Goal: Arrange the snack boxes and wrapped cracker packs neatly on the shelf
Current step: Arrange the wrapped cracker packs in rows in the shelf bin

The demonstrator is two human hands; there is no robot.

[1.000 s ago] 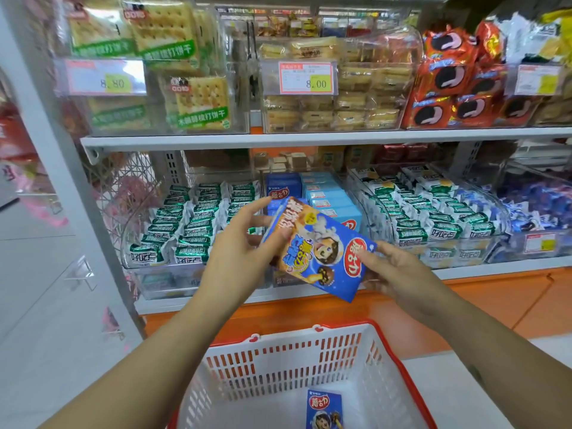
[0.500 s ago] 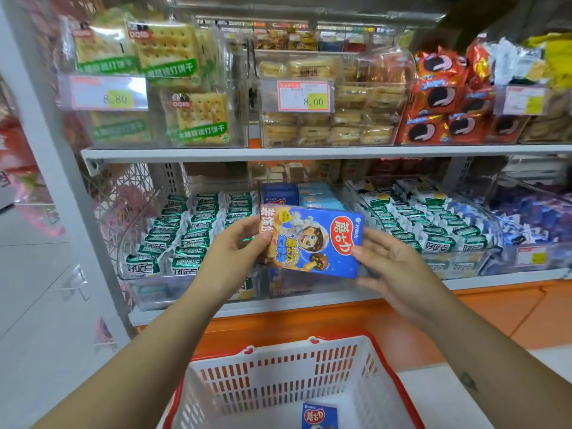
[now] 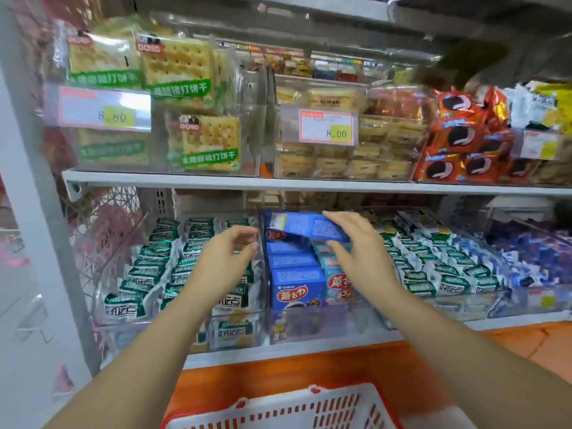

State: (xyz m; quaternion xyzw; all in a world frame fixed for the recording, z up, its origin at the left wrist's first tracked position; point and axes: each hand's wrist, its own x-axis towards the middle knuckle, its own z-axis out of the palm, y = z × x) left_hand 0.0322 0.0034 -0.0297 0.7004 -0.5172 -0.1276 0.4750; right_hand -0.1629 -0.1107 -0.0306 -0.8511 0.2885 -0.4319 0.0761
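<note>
1. Nearest item: one white slotted plastic basket with a red rim (image 3: 309, 407). It is cut off by the bottom edge, and its contents are out of view.
2. Left hand (image 3: 226, 261): the grip is unloaded. The fingers curl loosely around nothing, just beside the left wall of the centre bin.
3. Right hand (image 3: 365, 255): the grip is closed on one blue cardboard snack box (image 3: 297, 226), fingers over its upper face and thumb beneath. The box lies roughly flat, printed back face up, over the stock at the rear of the clear plastic centre bin (image 3: 309, 326).
4. Centre bin contents: upright boxes in two columns.
   - Left column: three dark-blue boxes (image 3: 297, 289) can be counted.
   - Right column: two light-blue boxes (image 3: 337, 281) can be counted.
   - Any boxes further back are hidden by the held box and the right hand.
5. The centre bin stands on the lower white shelf (image 3: 278, 348), between two clear bins of green-and-white wrapped cracker packs (image 3: 148, 274). These overlap too much to count. A fourth bin at far right holds blue-purple packs (image 3: 532, 252), which are blurred.
6. Upper white shelf (image 3: 216, 178): clear bins hold green-labelled soda cracker packs (image 3: 185, 69), pale biscuit packs (image 3: 356, 164) and orange-red packs (image 3: 458, 140). Two price tags read 8.80 (image 3: 102, 114) and 8.00 (image 3: 328, 128). A third tag at right is illegible.
</note>
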